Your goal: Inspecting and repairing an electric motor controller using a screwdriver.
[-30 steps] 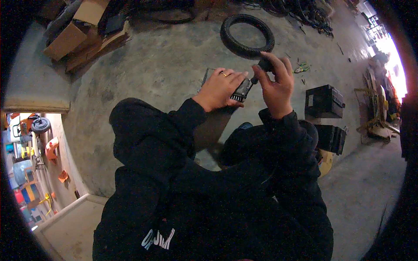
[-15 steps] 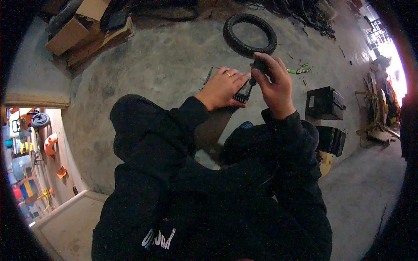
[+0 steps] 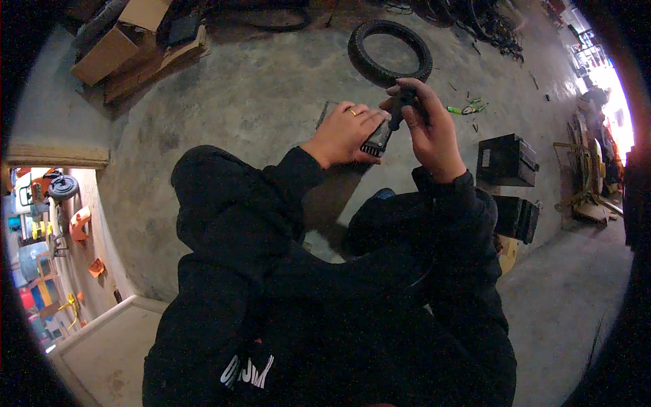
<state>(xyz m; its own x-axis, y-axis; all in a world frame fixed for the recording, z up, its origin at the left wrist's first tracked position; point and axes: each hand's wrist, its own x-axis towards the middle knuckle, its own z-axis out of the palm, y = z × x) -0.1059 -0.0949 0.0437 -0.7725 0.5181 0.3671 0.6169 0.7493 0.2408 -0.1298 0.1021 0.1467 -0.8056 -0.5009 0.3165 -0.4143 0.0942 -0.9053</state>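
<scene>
My left hand (image 3: pixel 342 134), with a ring on one finger, is clamped over a dark box with a finned end (image 3: pixel 375 144). The fingers and palm cover much of the box. In my right hand (image 3: pixel 436 130) is a black-handled tool that looks like a screwdriver (image 3: pixel 400 112). My thumb and fingers pinch its handle, and its lower end comes down at the right edge of the box. Whether the tip touches the box cannot be made out. Both hands are above the concrete floor, in front of my bent legs.
A black tyre (image 3: pixel 357 63) lies beyond my hands. Green-handled pliers (image 3: pixel 466 110) and small scraps are to the right, nearer than two black battery-like boxes (image 3: pixel 505 161). Cardboard boxes (image 3: pixel 108 57) stand far left. Dark cables (image 3: pixel 485 27) are heaped at the back.
My right hand has shifted slightly right and turned, and the tool's handle shows more upright. The box's finned end is more exposed; my left hand has barely moved.
</scene>
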